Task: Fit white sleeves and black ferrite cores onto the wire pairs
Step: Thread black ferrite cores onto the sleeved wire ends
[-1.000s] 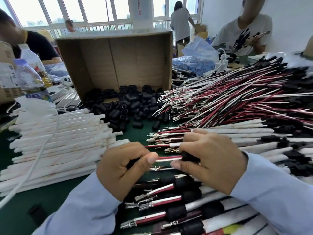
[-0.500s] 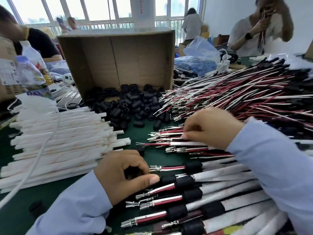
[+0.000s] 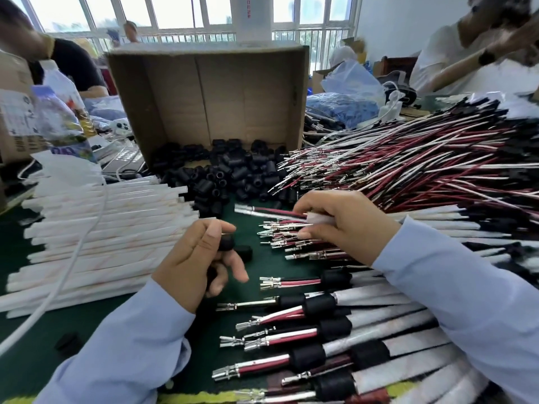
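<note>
The right hand (image 3: pixel 347 225) pinches a sleeved wire pair (image 3: pixel 268 212) lying left-right, its terminals pointing toward the ferrite core (image 3: pixel 227 244) pinched nearby in the curled fingers (image 3: pixel 214 228) of the left hand (image 3: pixel 189 258).

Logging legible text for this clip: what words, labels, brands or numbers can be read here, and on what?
No text reads clearly.
white pillar: red vertical print, too blurred to read.
plastic bottle: coloured label print, too blurred to read.
carton at far left: dark print, too blurred to read.
</note>
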`<state>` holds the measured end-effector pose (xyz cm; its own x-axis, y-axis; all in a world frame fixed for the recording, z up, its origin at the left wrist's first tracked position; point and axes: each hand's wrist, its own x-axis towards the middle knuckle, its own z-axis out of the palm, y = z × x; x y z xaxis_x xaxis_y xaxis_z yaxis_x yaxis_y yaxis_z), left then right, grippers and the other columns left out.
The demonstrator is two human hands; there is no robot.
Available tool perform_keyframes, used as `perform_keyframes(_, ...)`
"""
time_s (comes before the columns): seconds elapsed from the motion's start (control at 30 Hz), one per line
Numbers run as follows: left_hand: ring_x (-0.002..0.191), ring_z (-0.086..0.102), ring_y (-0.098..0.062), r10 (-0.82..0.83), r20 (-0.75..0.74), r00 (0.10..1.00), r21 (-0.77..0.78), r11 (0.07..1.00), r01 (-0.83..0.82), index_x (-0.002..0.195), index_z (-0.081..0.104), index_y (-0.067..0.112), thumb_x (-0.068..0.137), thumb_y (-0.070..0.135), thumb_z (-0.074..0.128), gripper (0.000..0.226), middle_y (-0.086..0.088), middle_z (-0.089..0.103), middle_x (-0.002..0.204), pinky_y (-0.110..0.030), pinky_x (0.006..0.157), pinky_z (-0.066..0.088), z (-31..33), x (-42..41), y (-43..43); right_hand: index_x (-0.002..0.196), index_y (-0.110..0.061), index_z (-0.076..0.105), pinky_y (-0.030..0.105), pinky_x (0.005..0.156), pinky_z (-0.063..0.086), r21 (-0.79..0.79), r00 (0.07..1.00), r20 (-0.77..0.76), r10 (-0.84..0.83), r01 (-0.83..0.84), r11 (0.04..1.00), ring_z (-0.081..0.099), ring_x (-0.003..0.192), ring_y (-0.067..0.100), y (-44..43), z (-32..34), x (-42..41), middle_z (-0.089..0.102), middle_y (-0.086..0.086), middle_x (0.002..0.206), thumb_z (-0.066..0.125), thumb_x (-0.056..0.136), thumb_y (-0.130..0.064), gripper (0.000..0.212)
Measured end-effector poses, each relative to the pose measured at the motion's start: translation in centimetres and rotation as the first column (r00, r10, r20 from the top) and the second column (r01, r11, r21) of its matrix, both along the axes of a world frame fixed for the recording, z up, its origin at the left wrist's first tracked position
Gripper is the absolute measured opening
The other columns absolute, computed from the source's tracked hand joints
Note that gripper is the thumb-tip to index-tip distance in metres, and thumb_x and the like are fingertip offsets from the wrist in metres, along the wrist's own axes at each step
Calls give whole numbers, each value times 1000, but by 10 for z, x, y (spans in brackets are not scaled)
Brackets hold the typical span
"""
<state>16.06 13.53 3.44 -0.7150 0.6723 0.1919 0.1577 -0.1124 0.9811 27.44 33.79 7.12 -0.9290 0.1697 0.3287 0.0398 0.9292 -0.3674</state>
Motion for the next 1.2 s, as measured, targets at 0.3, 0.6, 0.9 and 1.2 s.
perform_keyframes(0.3,40,35,-1,-415,296,860,163,909,382,78,75,23,44,49,90,45,-6,64,64,-12,38,33,8,-4,-1,60,-19,55,20,47,16,527,955,-125,-267,292,798,49,51,20,-6,30,30,52,-5,54,21,88,-64,63)
perform_keyframes(0.6,44,47,-7,-260,-56,964,-47,965,258,85,71,29,78,34,67,10,-1,73,83,-15,42,38,3,4,0,91,-20,71,25,59,45,-186,995,-3,95,-94,978,55,60,12,5,14,27,64,1,67,62,91,-30,14)
perform_keyframes(0.9,77,56,-6,-158,-562,812,-159,984,82,96,70,39,74,52,65,26,11,54,91,-11,70,41,-2,10,4,101,-24,73,20,56,50,-360,980,-108,169,-197,912,62,58,8,-8,10,27,66,-6,68,61,87,-34,21)
perform_keyframes(1.2,54,54,-4,-167,-532,830,-172,981,87,85,62,27,85,47,52,22,5,59,70,-10,54,41,-1,15,4,107,-24,73,19,61,39,-124,961,-205,186,-214,969,54,63,3,-21,9,28,50,-23,64,57,88,-35,27)
